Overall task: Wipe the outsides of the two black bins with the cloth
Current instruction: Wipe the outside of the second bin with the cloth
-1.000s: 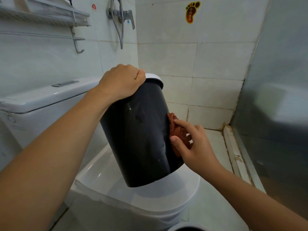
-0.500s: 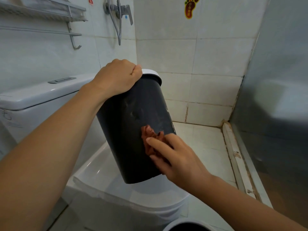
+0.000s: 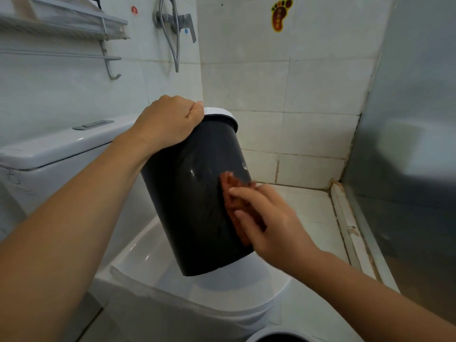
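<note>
White-tiled bathroom, left hand (image 3: 170,122) gripping black bin (image 3: 197,206) above toilet lid (image 3: 153,265), right hand (image 3: 269,223) pressing cloth (image 3: 230,181) flat.

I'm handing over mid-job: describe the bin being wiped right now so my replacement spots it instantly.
Start at the white toilet; tilted above its closed lid is the black bin with a white rim. The left hand grips that rim and the right hand presses a reddish cloth to its side. The other bin is barely visible at the bottom edge.
</note>
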